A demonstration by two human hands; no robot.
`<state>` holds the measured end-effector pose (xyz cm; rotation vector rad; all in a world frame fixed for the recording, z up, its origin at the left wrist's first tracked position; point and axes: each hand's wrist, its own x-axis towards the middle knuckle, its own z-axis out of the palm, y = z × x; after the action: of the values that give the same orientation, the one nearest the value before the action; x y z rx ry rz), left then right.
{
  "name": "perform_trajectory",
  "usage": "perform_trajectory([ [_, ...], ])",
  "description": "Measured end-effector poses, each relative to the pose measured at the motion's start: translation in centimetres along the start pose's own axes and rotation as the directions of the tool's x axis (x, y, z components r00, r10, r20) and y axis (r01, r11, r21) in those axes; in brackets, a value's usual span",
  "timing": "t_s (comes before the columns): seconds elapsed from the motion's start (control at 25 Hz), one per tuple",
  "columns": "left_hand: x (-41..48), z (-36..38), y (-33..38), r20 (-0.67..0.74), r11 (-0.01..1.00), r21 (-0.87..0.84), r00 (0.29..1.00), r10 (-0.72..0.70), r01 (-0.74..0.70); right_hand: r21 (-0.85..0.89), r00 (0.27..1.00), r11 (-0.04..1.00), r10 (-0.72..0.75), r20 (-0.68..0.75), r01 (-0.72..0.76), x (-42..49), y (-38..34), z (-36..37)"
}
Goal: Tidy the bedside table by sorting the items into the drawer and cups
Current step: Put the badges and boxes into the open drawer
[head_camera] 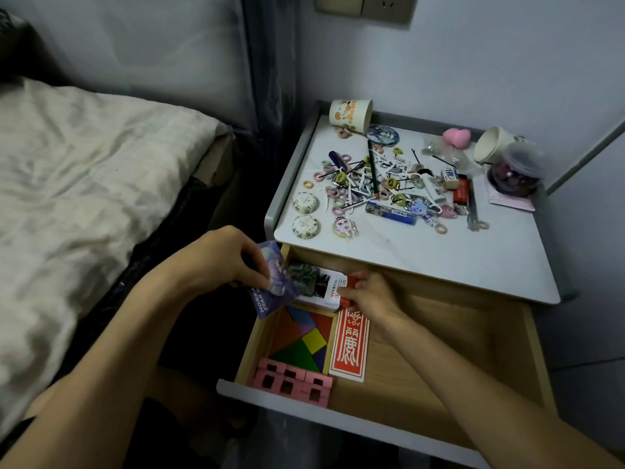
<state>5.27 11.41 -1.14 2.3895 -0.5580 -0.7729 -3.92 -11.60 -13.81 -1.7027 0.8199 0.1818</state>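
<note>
Left hand [226, 262] is gripping a purple pack [270, 292], right hand [370, 296] is pinching a white box [329, 287], apparently squaring both into the drawer's [422, 350] upper-left corner.

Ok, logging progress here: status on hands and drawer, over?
Left hand grips purple packet. Right hand holds white card box at back of open drawer. Hair ties on tabletop, unsorted.

You have bare drawer [473, 319] toward 3 o'clock; tangram [301, 340], red packet [350, 346], pink blocks [292, 382] crowd 9 o'clock. Clutter [375, 177] covers the desk [439, 252] at 12 o'clock, near strip free.
</note>
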Motion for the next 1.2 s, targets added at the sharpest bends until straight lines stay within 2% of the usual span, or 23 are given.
perform_trajectory([
  [0.08,-0.1,0.1,0.0,-0.003,1.0,-0.006,1.0,0.003,-0.003,-0.035,0.995,0.999,-0.003,-0.102,-0.001,0.3,0.0,1.0],
  [0.16,-0.1,0.1,0.1,0.004,1.0,-0.014,1.0,-0.004,0.004,-0.079,0.989,0.997,-0.019,-0.146,0.007,0.4,-0.3,2.0],
  [0.44,-0.2,0.3,0.8,0.037,0.997,-0.072,0.999,-0.024,0.026,-0.14,0.99,0.989,-0.065,-0.128,0.047,0.1,-0.7,3.1],
  [0.6,-0.4,0.7,1.1,0.06,0.98,-0.188,0.997,-0.051,0.062,-0.211,0.987,0.974,-0.111,-0.118,0.084,-1.9,-1.2,1.8],
  [0.68,-0.6,1.0,1.3,0.071,0.957,-0.278,0.996,-0.062,0.079,-0.045,0.996,0.995,-0.091,-0.011,0.09,-4.3,-1.3,0.6],
  [0.76,-0.7,1.5,1.7,0.072,0.935,-0.343,0.995,-0.068,0.088,0.254,0.976,0.965,0.004,0.215,-0.06,-7.3,-1.6,-0.2],
  [0.84,-1.1,2.5,2.5,0.083,0.928,-0.362,0.995,-0.06,0.087,0.5,0.909,0.826,0.034,0.416,-0.26,-9.6,-1.5,-0.2],
  [0.92,-1.5,3.8,3.2,0.115,0.939,-0.334,0.992,-0.045,0.081,0.615,0.909,0.734,0.01,0.417,-0.29,-10.8,-1.1,-0.1],
  [1.0,-1.5,4.5,3.2,0.102,0.933,-0.35,0.994,-0.048,0.081,0.567,0.939,0.809,-0.056,0.341,-0.158,-11.3,-1.3,-0.5],
  [1.04,-1.5,4.7,3.2,0.069,0.922,-0.382,0.997,-0.043,0.067,0.488,0.944,0.872,-0.121,0.308,-0.048,-11.5,-1.5,-1.2],
  [1.12,-1.4,4.7,3.2,-0.022,0.884,-0.468,1.0,0.007,-0.017,0.233,0.905,0.951,-0.274,0.325,0.204,-11.4,-2.1,-2.8],
  [1.16,-1.3,4.7,3.3,-0.054,0.877,-0.476,0.997,0.052,-0.072,0.064,0.869,0.939,-0.338,0.362,0.339,-11.1,-2.6,-3.5],
  [1.2,-1.2,4.6,3.4,-0.064,0.89,-0.44,0.993,0.102,-0.12,-0.11,0.831,0.88,-0.386,0.401,0.462,-10.8,-3.1,-4.1],
])
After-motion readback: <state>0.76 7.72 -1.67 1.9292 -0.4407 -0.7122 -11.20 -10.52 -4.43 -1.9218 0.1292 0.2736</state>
